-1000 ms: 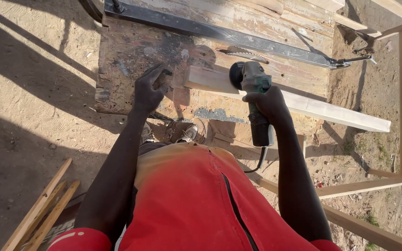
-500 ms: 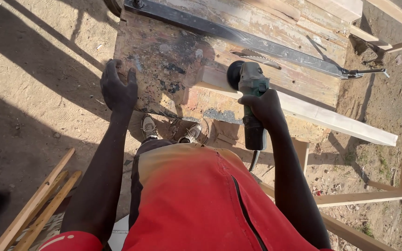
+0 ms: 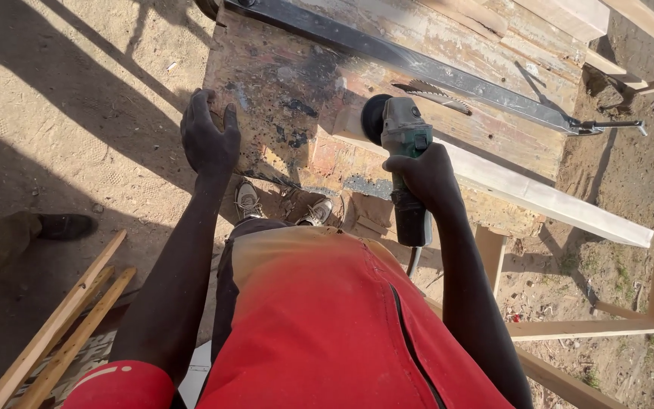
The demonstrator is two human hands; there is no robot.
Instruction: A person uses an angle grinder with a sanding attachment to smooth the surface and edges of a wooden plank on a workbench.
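— Where's the grinder?

— My right hand (image 3: 427,176) grips the angle grinder (image 3: 403,155), disc on the pale plank's (image 3: 546,198) end atop the worn bench (image 3: 281,91). My left hand (image 3: 210,136) hangs open, holding nothing.

— Risk?

— I'd say the unsteadied plank could shift and kick the disc toward the bare saw blade (image 3: 434,94)

No packages, labels, signs or screens anywhere in view.
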